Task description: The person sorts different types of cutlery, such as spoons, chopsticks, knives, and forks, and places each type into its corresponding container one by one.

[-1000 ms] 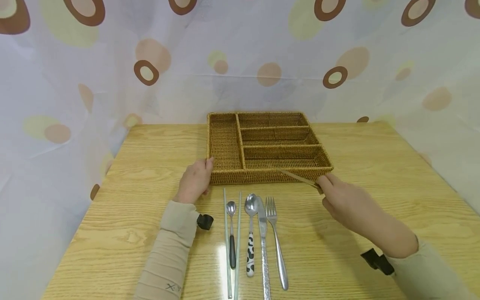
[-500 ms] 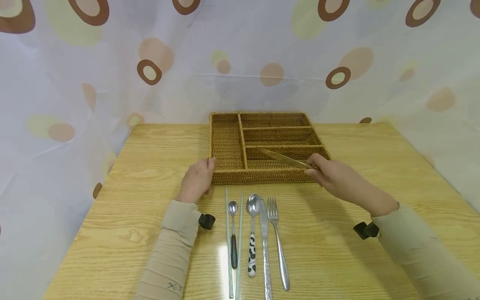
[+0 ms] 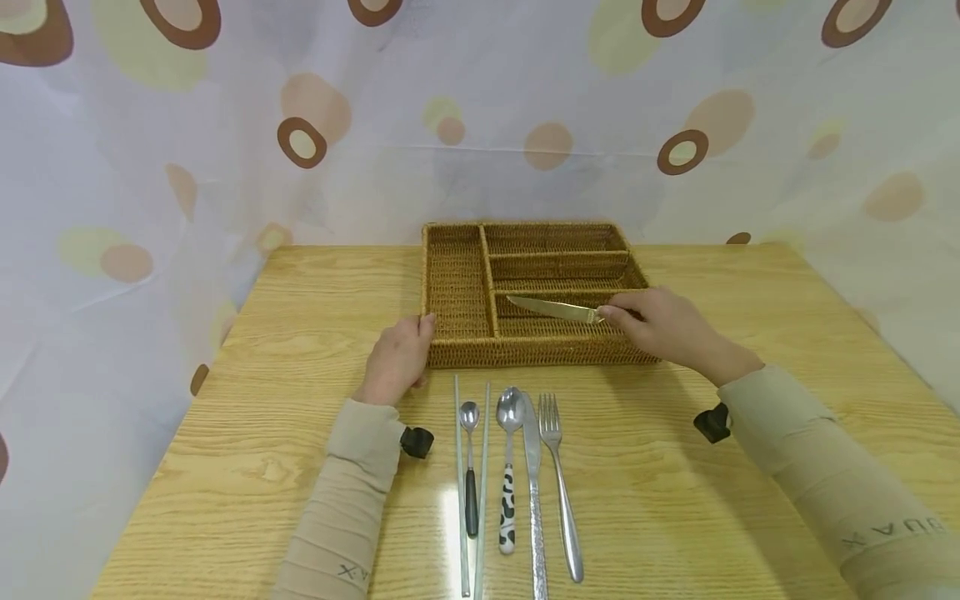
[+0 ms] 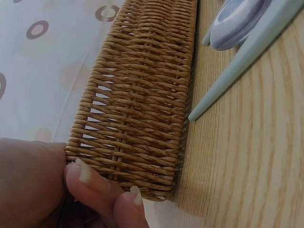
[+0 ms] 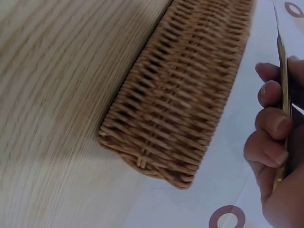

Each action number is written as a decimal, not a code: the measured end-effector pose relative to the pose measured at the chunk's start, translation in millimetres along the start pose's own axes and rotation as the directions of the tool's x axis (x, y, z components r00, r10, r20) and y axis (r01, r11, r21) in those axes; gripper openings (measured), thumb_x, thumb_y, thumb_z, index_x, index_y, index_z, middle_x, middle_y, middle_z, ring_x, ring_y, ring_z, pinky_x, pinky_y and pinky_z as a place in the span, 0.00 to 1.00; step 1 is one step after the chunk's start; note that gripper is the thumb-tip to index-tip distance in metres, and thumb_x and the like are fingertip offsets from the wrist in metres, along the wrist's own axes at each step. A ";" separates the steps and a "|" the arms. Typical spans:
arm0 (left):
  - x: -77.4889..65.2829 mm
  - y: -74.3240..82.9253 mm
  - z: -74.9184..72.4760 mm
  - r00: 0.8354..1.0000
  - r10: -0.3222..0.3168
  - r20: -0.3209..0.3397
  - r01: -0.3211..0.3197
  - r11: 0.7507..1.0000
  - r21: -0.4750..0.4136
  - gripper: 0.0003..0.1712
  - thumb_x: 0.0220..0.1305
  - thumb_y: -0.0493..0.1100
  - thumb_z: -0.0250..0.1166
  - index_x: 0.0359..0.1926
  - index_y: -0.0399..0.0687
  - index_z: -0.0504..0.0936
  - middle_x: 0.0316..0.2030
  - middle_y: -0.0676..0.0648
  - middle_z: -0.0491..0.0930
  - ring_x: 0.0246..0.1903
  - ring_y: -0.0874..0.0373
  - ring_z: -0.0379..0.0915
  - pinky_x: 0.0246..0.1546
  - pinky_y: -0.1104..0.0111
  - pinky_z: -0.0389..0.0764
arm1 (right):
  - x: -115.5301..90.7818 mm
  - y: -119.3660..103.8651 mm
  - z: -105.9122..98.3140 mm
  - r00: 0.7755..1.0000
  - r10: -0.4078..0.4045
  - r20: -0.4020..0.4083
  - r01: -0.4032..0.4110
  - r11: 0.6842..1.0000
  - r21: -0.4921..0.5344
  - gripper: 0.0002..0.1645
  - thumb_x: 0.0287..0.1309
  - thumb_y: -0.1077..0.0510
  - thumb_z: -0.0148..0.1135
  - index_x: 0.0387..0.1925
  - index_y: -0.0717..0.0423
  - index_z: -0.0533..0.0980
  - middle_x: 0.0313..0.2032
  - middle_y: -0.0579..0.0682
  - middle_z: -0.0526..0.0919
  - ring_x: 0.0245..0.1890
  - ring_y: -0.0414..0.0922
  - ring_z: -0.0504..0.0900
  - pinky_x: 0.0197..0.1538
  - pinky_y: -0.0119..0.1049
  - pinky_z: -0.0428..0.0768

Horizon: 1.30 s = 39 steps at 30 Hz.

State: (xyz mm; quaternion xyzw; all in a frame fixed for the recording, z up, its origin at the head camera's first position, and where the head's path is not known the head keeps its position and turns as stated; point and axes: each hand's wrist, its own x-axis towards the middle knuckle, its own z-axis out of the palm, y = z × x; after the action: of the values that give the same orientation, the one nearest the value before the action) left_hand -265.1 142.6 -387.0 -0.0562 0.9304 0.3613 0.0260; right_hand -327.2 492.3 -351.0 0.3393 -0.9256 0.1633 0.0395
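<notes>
A woven wicker cutlery tray (image 3: 525, 352) with a long left compartment and three crosswise compartments stands at the table's far side. My left hand (image 3: 397, 358) grips its front left corner, thumb at the rim; the left wrist view shows fingertips (image 4: 97, 183) against the woven wall. My right hand (image 3: 667, 327) pinches a gold table knife (image 3: 553, 309) by its handle over the front right compartment, blade pointing left. From the right wrist view, the knife (image 5: 285, 90) sits between thumb and fingers, above the level of the tray's rim.
In front of the tray lie two pale green chopsticks (image 3: 461, 500), a small dark-handled spoon (image 3: 471, 492), a spoon with a black-and-white handle (image 3: 507, 500), a silver knife (image 3: 533, 467) and a fork (image 3: 562, 492). A patterned curtain (image 3: 480, 100) hangs behind the table (image 3: 315, 275).
My right hand has moved left and away from me with the gold knife, from the tray's front right corner to over the front right compartment. The left hand has kept its place.
</notes>
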 end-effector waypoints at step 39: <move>0.6 -0.7 0.3 1.000 0.016 -0.009 -0.016 1.000 0.005 0.28 0.80 0.58 0.35 0.33 0.46 0.72 0.17 0.47 0.71 0.12 0.55 0.74 0.19 0.66 0.73 | 27.8 32.8 36.8 0.968 0.175 0.177 -0.183 0.983 0.027 0.30 0.78 0.40 0.35 0.27 0.51 0.73 0.17 0.47 0.67 0.17 0.43 0.65 0.36 0.43 0.70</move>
State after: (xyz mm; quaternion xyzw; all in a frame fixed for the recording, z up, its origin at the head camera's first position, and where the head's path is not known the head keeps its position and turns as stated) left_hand -265.6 142.2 -387.7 -0.0505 0.9318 0.3588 0.0191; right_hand -368.2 486.6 -389.7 0.2680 -0.9486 0.1557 -0.0636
